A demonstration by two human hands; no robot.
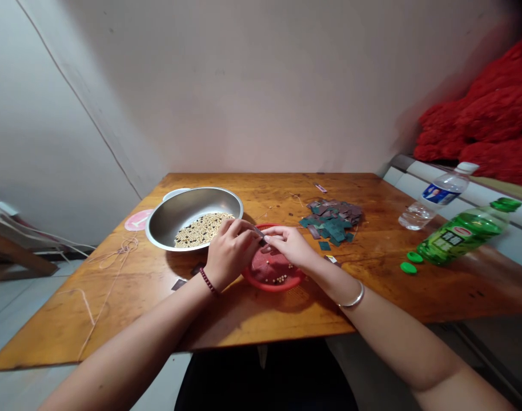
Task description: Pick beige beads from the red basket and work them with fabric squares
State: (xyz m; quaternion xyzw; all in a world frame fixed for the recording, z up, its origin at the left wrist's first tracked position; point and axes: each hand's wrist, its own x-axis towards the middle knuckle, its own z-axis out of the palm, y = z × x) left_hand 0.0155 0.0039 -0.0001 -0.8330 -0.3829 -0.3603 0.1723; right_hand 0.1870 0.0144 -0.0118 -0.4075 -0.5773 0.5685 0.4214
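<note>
Both hands meet over a shallow red mesh basket [255, 281]. My left hand [230, 251], with a dark red bead bracelet at the wrist, has its fingers curled together. My right hand [290, 244], wearing a silver bangle, pinches at the same spot. Between the fingertips shows a small dark piece [261, 233], mostly hidden, so I cannot tell its kind. Several small pale beads [280, 279] lie in the basket. Left of it stands a wide steel bowl [169, 220] holding many pale beads [199, 231] with dark ones among them.
A pile of dark green and brown square pieces [333, 220] lies right of the basket. Farther right are a clear water bottle [436, 197], a green drink bottle [462, 234] lying tilted, and green caps [409, 268]. Loose string [111, 279] trails over the wooden table's left side.
</note>
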